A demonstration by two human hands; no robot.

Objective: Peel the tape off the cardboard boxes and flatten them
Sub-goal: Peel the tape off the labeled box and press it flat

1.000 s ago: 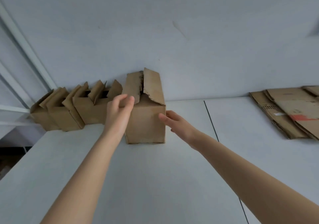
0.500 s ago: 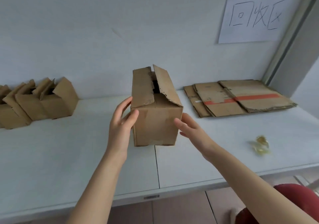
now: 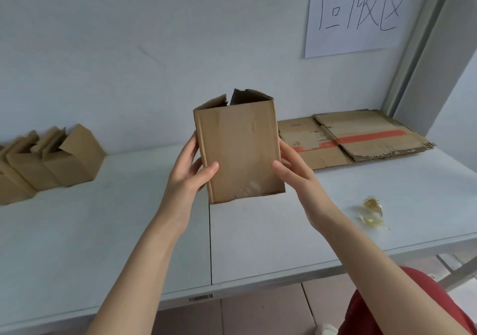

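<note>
Cloth of a red garment (image 3: 413, 306), soft and rounded, at 5 o'clock of the view, nearest of all. Two bare forearms reaching up from the lower edge. Beneath them a white surface (image 3: 103, 231), smooth and matt, split by a thin dark seam, with a barcode sticker (image 3: 200, 297) on its front lip at 6 o'clock.

At centre, between both hands and over the seam, a cardboard box (image 3: 240, 151); impossible to tell whether its lower edge touches the surface. On its 9 o'clock side the left hand (image 3: 185, 177), gripping, thumb pressed on the front face, fingers curled round the side edge. On its 3 o'clock side the right hand (image 3: 296, 177), gripping too, thumb on the front face, fingers hidden behind.

Plain brown corrugated board, rectangular, scuffed, with a glossy patch low on the front face. Long axis upright, top leaning slightly toward 11 o'clock, broad face toward the camera. Open end at 12 o'clock, flaps ragged, dark inside.

At 4 o'clock of it, apart, a crumpled wad of tape (image 3: 371, 213), clear and yellowish. At 9 o'clock, against the wall, a row of open boxes (image 3: 51, 164), flaps up. At 2 o'clock, flattened cardboard sheets (image 3: 361, 138), stacked, fluted edges showing, one with an orange-red band.

Farthest, at 1 o'clock, a white paper sign (image 3: 356, 12) with handwritten characters.
</note>
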